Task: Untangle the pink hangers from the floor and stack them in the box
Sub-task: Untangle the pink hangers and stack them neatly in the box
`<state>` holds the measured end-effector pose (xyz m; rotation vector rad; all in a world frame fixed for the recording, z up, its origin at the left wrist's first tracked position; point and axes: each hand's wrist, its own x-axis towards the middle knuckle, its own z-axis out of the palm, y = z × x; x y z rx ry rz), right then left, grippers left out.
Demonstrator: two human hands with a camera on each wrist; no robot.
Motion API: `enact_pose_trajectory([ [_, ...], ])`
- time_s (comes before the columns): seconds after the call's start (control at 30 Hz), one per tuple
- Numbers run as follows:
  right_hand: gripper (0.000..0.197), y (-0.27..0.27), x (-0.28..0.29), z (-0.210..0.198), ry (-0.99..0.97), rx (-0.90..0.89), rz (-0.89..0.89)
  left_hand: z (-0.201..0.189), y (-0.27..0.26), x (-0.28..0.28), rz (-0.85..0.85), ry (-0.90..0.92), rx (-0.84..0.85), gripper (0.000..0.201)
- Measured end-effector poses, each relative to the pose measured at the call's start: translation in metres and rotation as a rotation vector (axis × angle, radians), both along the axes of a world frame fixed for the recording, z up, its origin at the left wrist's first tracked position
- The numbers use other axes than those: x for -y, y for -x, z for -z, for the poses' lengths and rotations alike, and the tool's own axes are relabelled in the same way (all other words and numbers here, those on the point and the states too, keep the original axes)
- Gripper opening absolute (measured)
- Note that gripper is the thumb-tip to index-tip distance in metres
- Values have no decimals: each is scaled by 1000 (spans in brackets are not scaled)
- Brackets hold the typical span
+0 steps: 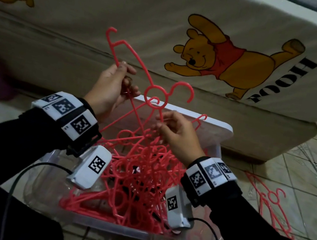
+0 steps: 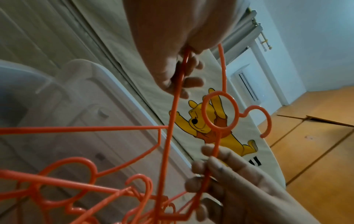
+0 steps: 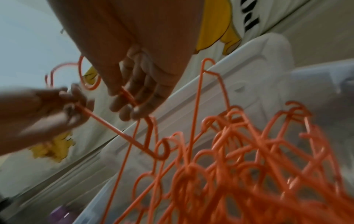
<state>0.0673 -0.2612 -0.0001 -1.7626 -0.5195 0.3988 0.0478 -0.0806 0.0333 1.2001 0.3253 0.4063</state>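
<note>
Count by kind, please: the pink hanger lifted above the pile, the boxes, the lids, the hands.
lifted pink hanger: 1, held by both hands
clear box: 1
white lid: 1
hands: 2, left hand and right hand
Total: 5
The tangled hangers in the box cannot be counted.

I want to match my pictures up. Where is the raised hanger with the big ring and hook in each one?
Head: raised hanger sits upper middle, above the box, held between left hand and right hand.
Left wrist: its ring is right of centre, hook further right.
Right wrist: only part of the ring shows, at the left, behind the fingers.
Shared landmark: the yellow bear print on the sheet.
</note>
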Motion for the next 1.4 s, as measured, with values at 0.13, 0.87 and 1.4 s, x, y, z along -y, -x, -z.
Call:
enact_pose_trajectory([
  [0.13, 10, -15, 19, -13, 64, 124, 69, 7, -5, -14, -73, -114, -185, 21],
  [0.87, 12, -32, 55, -12, 546, 497, 101, 13, 16, -4, 370, -1391, -280, 26],
  [1.4, 27, -28, 96, 40, 1347, 273, -286, 10, 11, -18, 249, -1378, -397, 24],
])
